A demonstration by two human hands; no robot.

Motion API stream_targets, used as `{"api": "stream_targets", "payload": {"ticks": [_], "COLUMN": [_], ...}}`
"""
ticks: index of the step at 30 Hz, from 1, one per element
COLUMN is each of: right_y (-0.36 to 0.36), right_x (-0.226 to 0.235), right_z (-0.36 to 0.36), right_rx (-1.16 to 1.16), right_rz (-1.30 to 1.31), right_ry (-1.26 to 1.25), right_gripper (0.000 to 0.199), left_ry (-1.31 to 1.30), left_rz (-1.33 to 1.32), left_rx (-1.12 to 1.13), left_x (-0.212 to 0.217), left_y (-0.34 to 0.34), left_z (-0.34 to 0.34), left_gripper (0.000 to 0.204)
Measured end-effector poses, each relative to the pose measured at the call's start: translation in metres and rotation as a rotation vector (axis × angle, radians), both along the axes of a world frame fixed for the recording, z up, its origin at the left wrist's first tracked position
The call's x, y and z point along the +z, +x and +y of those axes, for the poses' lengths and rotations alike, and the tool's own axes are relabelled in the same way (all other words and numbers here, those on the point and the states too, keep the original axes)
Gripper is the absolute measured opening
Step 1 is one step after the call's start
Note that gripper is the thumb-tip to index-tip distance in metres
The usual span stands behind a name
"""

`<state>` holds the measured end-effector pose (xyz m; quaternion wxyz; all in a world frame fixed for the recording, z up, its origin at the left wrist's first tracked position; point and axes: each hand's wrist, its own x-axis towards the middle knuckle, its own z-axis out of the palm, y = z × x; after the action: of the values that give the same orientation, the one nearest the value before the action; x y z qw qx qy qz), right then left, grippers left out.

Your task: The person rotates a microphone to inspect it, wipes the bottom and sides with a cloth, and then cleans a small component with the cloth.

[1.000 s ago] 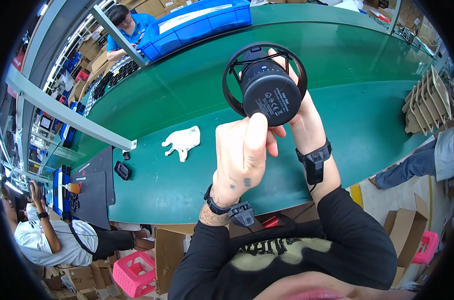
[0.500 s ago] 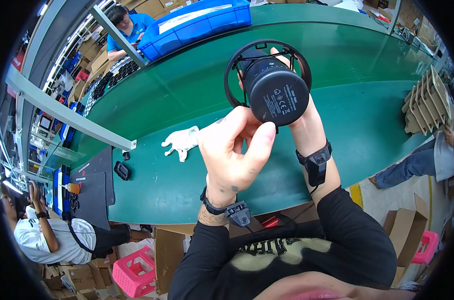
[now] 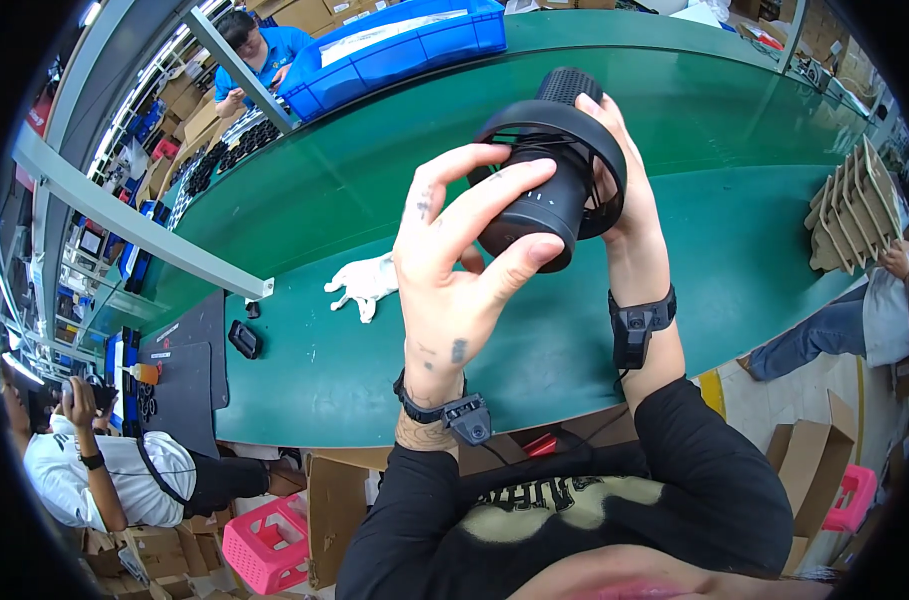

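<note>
- Head view, centre-upper frame: black cylindrical device w/ ring-shaped wire guard (image 3: 549, 185), held up in the air above the green table (image 3: 374, 200).
- Left hand (image 3: 454, 270): fingers (image 3: 494, 195) spread and curled over the cylinder's side, thumb pressed at its lower end; gripping it.
- Right hand (image 3: 619, 185): behind the guard on the right, fingers wrapped on the ring's rim; mostly hidden by the device.
- Both wrists carry black strap-on units.
- White glove (image 3: 366, 283) lies on the table, left of centre, well apart from the hands.
- Blue bin (image 3: 394, 45) upper frame, far table edge.
- Pink crate (image 3: 269, 545) lower left, on the floor.
</note>
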<state>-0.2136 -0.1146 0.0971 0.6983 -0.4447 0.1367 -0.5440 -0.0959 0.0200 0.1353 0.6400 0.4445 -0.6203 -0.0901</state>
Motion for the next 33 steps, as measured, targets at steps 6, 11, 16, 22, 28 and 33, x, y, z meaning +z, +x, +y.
{"api": "stream_targets", "payload": {"ticks": [6,11,16,22,28,33], "right_y": [0.007,0.004,0.004,0.011,0.015,0.018], "right_x": [0.016,0.012,0.0,0.003,-0.001,-0.005], "right_z": [0.02,0.018,0.013,0.019,0.025,0.02], "right_rx": [-0.177,-0.232,0.062,0.455,0.358,0.354], "right_rz": [-0.034,-0.048,-0.174,-0.368,-0.376,-0.364], "right_ry": [-0.089,-0.084,0.156,0.176,0.185,0.221], "right_gripper": [0.058,0.06,0.045,0.034,0.034,0.034], "left_ry": [-0.294,-0.225,-0.039,-0.133,-0.131,-0.131], "left_rz": [-0.222,-0.082,0.249,0.21,0.226,0.172], "left_rx": [0.126,0.062,-0.189,-0.238,-0.248,-0.219], "left_x": [-0.023,-0.022,-0.01,-0.006,-0.008,-0.012], "left_y": [0.02,0.016,0.001,-0.006,-0.004,0.0], "left_z": [-0.019,-0.019,-0.004,-0.001,0.0,-0.004], "left_gripper": [0.031,0.029,0.035,0.056,0.057,0.052]}}
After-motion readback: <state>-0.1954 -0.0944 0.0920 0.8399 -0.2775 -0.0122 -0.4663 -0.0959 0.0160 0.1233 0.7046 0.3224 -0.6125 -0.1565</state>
